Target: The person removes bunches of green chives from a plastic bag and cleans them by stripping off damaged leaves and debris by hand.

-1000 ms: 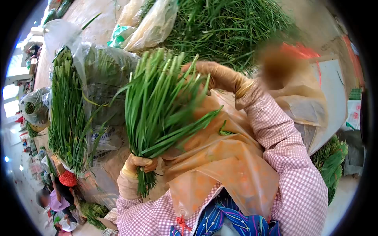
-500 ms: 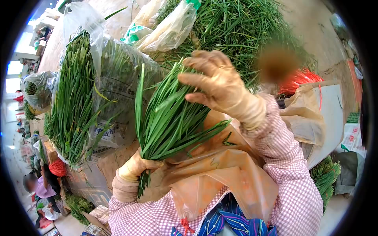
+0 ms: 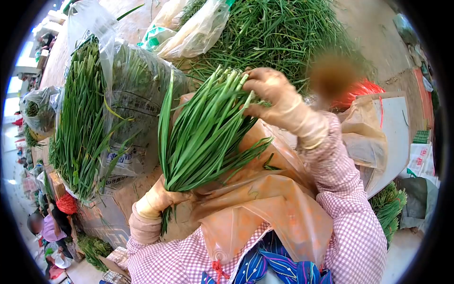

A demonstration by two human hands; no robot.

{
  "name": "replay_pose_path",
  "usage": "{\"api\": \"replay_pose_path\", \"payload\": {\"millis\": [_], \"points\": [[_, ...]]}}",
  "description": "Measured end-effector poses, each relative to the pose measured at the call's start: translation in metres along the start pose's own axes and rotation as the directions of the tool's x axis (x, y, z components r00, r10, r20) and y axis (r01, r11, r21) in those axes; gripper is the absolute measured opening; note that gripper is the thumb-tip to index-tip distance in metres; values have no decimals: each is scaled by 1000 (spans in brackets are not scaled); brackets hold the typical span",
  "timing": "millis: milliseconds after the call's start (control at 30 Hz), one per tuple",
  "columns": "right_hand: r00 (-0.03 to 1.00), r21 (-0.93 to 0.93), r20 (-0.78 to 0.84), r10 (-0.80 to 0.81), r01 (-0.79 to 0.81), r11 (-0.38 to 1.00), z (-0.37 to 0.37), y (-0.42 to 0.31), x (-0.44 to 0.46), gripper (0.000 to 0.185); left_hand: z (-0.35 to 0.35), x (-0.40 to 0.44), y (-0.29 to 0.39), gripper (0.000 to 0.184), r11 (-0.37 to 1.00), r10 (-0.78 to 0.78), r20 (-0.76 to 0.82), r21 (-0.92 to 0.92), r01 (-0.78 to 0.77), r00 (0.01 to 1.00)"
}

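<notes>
Head view: a bundle of green stalks (image 3: 203, 137) fanned out between the gloved left hand (image 3: 165, 195) and right hand (image 3: 276, 92)

The left hand wrapped round its narrow lower end; the right hand curled at the pale upper ends, and whether it pinched any could not be told. The bundle looked light, bendy, easily bruised and probably slippery, so the gathered neck seemed the surest hold. Its smooth, flat blades spread beside a crinkled, translucent plastic bag (image 3: 137, 90) and a creased orange apron (image 3: 272, 208), with a tangled green heap (image 3: 279, 33) beyond
</notes>
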State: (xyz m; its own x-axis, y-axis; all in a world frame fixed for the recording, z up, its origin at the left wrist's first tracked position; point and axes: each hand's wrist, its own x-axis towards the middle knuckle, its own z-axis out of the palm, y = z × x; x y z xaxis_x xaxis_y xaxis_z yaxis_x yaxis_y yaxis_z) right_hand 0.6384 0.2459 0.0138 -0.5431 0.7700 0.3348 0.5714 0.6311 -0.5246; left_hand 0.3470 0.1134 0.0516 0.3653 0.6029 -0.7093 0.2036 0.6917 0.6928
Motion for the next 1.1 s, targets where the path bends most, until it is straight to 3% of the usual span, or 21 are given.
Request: {"api": "replay_pose_path", "payload": {"millis": [33,67,100,133,200,300,333,400,467,500,533,600,667,733,800,833,933,967,1000,1067,1100], "points": [[999,21,-21,-49,50,999,10,2,-1,30,-1,-1,-1,60,999,-12,-14,33,13,1000],[994,44,-41,-100,101,994,20,5,-2,29,-3,-2,-6,56,986,96,-3,136,-95,995],[984,232,-140,-110,141,963,26,9,-4,27,-5,-5,-10,52,951,200,20,235,-199,980],[984,443,-169,56,26,896,33,9,-10,18,-7,-7,-14,52,952,199,15,234,-197,980],[935,839,-103,339,-101,534,31,11,-10,11,-8,-7,-20,50,969,175,-21,181,-168,984],[763,796,-173,623,-264,545,19,75,-16,18,-5,-8,-15,52,976,156,-8,154,-153,988],[741,394,-118,661,-576,716,9,111,-27,22,-4,-8,-15,52,976,162,-7,147,-159,987],[855,-136,-383,351,-428,894,14,129,-41,25,-5,-8,-16,48,959,154,1,239,-150,988],[882,224,-361,304,-234,946,-13,54,-12,25,-2,-8,-10,40,964,141,-3,229,-137,990],[942,279,-311,127,-37,960,-20,34,-1,25,-1,-9,-8,32,966,128,-8,228,-123,992],[995,164,-100,-29,45,985,-27,20,1,32,-2,-8,-11,32,966,125,-8,230,-120,992],[996,-92,88,12,-4,996,-17,-5,7,33,-4,-7,-18,39,844,185,-31,518,-143,982],[999,-206,52,-2,12,978,5,-2,4,46,4,-11,-10,38,883,110,-121,468,-41,987],[995,-140,86,-51,63,988,8,-4,4,39,8,-16,-5,37,839,80,-182,544,32,980],[993,323,115,27,-63,944,12,0,3,33,14,-20,-2,38,822,80,-213,567,56,974],[970,529,199,142,-228,817,13,-1,1,27,16,-21,0,40,803,91,-236,592,69,967],[985,390,69,160,-175,904,28,-1,-13,26,22,-20,6,48,764,83,-244,638,95,966],[963,583,159,220,-271,766,25,-1,-14,29,22,-20,6,48,766,82,-242,636,95,967],[962,582,162,221,-274,765,22,1,-16,29,22,-20,5,58,713,131,-218,699,61,967],[932,430,303,199,-320,844,15,3,-20,30,23,-21,5,68,654,175,-190,756,30,966],[927,229,305,218,-294,928,10,-6,-24,27,25,-22,7,68,621,190,-185,783,28,964]]}}
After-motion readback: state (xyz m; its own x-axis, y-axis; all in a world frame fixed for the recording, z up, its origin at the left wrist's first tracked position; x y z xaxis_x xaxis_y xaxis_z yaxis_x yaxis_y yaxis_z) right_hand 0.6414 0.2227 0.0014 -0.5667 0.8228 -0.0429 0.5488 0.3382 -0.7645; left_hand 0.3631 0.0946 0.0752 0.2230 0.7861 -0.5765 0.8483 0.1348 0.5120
